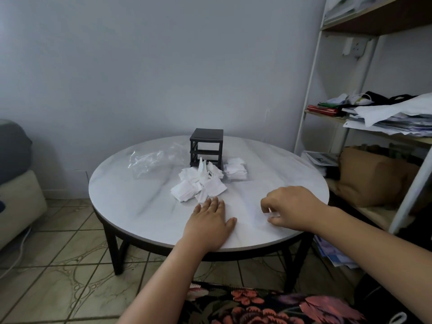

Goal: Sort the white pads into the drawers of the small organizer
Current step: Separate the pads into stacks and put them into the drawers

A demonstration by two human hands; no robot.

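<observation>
Many white pads [198, 183] lie heaped loose on the table [140, 206], against the organizer [206, 146]. Left hand [209, 226] flat, fingers straight, just beside the heap; right hand [289, 208] curled, whether holding anything I cannot tell. Risk: a careless sweep scatters the light pads floorward.

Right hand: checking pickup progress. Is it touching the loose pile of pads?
Apart. The head view shows bare table between the right hand and the loose pile of pads.
</observation>
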